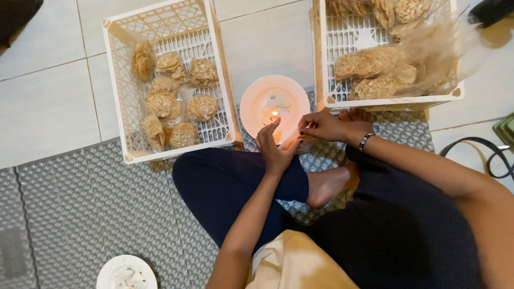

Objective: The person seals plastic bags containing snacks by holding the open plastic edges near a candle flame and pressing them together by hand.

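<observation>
A small lit candle [274,113] stands on a pale pink plate [256,101] on the floor between two crates. My left hand [273,149] is raised just below the flame, fingers up, pinching the edge of a clear plastic packet [292,142]. The other end of that packet is pinched by my right hand [323,126], which wears a beaded bracelet [364,141] and is just right of the flame. The packet is thin, and my fingers hide most of it. What it holds I cannot make out.
A white plastic crate [120,96] on the left holds several bagged round crackers [202,107]. A second white crate [321,64] on the right holds more cracker bags [375,64]. I sit cross-legged on a grey embossed mat [96,208]. A small white dish [126,273] lies at the lower left, a dark strap [495,155] at the right.
</observation>
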